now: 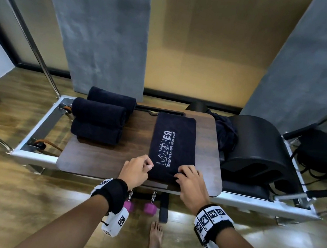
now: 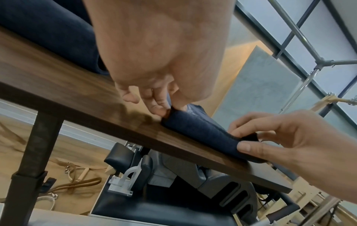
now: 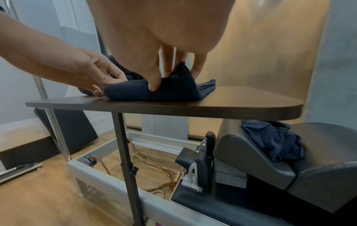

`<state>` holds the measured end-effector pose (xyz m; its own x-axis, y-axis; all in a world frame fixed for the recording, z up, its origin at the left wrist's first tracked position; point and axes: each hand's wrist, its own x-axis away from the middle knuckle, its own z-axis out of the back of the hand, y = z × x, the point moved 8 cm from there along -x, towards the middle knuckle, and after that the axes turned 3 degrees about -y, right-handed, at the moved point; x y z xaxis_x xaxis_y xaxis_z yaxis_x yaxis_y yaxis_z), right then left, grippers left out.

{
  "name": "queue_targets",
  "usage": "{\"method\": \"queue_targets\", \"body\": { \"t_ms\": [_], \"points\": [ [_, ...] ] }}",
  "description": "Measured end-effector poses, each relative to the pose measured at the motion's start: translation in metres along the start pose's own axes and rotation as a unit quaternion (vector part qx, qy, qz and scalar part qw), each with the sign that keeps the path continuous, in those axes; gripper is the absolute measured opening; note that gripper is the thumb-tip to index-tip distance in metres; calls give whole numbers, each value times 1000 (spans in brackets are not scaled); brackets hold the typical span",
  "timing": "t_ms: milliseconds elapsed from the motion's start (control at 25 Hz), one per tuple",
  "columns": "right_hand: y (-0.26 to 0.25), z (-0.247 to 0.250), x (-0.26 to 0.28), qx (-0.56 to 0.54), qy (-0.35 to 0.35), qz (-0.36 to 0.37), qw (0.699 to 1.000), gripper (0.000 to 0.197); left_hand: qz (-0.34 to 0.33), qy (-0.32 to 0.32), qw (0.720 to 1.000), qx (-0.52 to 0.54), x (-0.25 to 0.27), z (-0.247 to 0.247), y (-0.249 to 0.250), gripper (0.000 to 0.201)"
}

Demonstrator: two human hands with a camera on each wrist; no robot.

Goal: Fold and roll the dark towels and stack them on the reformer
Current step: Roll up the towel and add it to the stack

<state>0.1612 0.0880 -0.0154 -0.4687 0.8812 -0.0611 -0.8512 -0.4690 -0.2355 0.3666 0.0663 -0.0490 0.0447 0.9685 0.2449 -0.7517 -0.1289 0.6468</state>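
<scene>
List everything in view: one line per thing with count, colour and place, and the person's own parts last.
folded towel: one, dark navy with white lettering, flat on the board, near edge lifted
rolled towels: three, dark navy, stacked at the board's left end
loose towels: a crumpled heap, dark navy, on the black arc barrel
wooden board: one, dark brown, standing over the reformer
reformer: one, silver frame with black pads, on the wood floor
arc barrel: one, black, right of the board
dumbbells: two, purple, on the floor under the board
left hand: pinches the folded towel's near left corner
right hand: grips its near right corner
bare foot: one, on the floor
</scene>
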Motion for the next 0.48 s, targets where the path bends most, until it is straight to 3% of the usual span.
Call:
{"method": "queue_targets", "body": {
  "t_ms": [160, 240, 320, 480],
  "points": [
    [10, -2, -21, -16, -20, -36, 999, 27, -113, 74, 988, -76, 7, 6, 19, 14],
    [18, -5, -33, -44, -49, -61, 996, 30, -166, 84, 979, -87, 12, 3, 28, 39],
    [26, -6, -42, -61, -71, -90, 992, 33, -204, 71, 971, -103, 13, -4, 37, 49],
    [36, -7, -46, -102, -75, -122, 984, 32, -181, 86, 978, -56, 2, -1, 37, 23]
  ]
}}
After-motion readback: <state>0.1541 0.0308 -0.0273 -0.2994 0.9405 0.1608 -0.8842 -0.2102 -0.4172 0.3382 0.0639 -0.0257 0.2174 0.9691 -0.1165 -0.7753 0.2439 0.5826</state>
